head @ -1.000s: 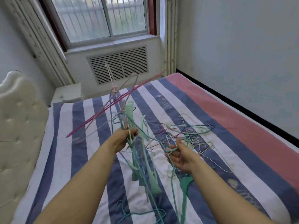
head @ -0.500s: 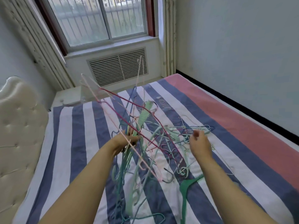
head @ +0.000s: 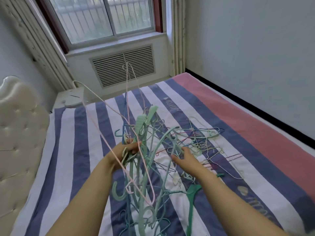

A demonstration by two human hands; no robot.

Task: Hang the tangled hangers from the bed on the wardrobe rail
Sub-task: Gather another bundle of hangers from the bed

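Your left hand [head: 127, 153] grips a lifted bundle of thin pastel wire and mint plastic hangers [head: 142, 150], hooks interlocked. Your right hand [head: 185, 159], fingers loosely spread, reaches into the loose hangers [head: 202, 142] on the striped bed [head: 81, 133]. They look light, springy and snag-prone, so hold them by the gathered necks; no containers are in view.

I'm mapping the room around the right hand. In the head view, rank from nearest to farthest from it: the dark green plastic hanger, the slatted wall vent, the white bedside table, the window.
From the right hand:
1. Dark green plastic hanger, on the bed just below the wrist.
2. White bedside table, far left beyond the bed.
3. Slatted wall vent, on the wall under the window.
4. Window, at the top.
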